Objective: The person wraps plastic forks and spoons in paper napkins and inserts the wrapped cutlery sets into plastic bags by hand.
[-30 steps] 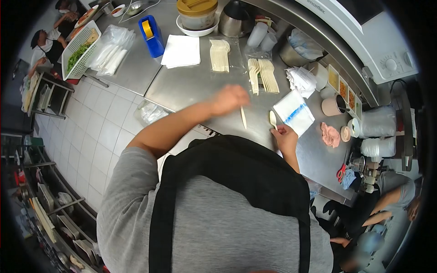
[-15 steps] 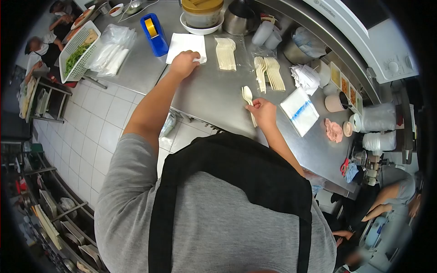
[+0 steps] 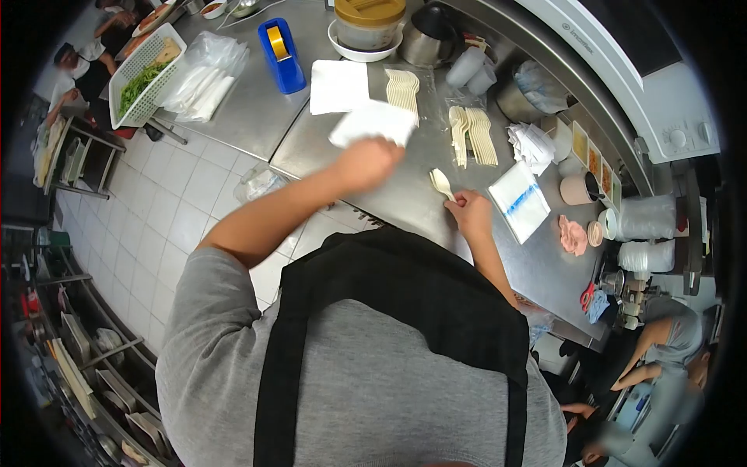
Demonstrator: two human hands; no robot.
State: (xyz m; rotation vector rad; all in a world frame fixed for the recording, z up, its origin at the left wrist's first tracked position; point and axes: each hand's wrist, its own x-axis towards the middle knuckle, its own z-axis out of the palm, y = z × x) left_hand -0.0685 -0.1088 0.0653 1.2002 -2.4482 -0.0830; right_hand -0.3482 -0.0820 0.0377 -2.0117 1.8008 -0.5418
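My left hand [image 3: 369,165], smeared by motion, is closed on a white paper napkin [image 3: 373,124] held above the steel counter. Behind it lies a stack of white napkins [image 3: 339,86]. My right hand [image 3: 471,212] pinches the handle of a cream plastic spoon [image 3: 441,183], its bowl pointing away from me; a fork against it cannot be made out clearly. Beyond my hands, nested cream plastic cutlery [image 3: 402,92] sits on clear wrapping, and a second group of plastic cutlery [image 3: 475,136] lies farther right. Beside my right hand is a white packet with a blue stripe [image 3: 520,202].
A blue tape dispenser [image 3: 282,58], plastic bags [image 3: 204,82] and a basket of greens [image 3: 148,82] stand at the left. A lidded tub [image 3: 369,27] and metal jug [image 3: 428,39] line the back. A pink cloth [image 3: 573,235] and red scissors [image 3: 587,296] lie right. Other people work at both sides.
My left hand has lifted a napkin off the stack and moved right and toward me with it. My right hand still holds the spoon, slightly lower. The whole view has shifted a little.
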